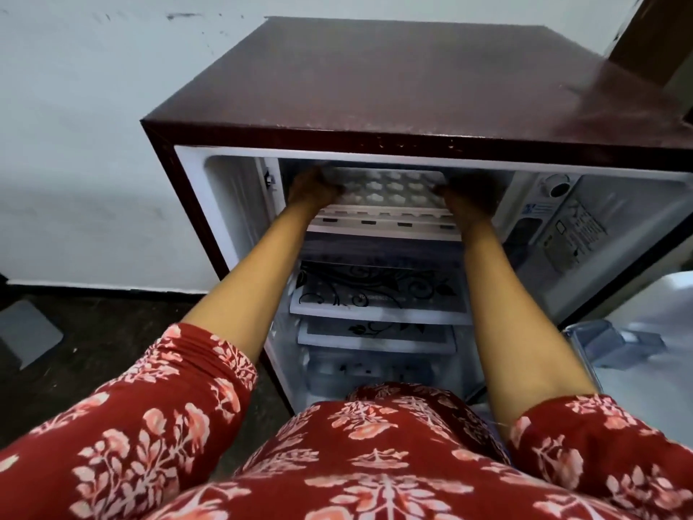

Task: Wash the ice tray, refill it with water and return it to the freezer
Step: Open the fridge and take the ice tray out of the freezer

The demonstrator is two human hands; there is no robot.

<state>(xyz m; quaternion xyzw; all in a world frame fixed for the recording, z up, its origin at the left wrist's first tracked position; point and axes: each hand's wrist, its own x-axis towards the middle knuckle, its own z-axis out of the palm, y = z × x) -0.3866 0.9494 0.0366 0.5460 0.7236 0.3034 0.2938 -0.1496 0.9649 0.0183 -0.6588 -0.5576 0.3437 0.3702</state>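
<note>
Floral sleeves (150,425) near; left hand (313,191) and right hand (468,198) grip the white flower-celled tray (393,189) by its ends, inside the low freezer (382,215)

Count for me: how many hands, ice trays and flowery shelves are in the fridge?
Bare hands: 2, left hand and right hand, holding the tray's ends
White plastic ice tray: 1
Glass shelves with black flower pattern: 2
Total: 5
</note>
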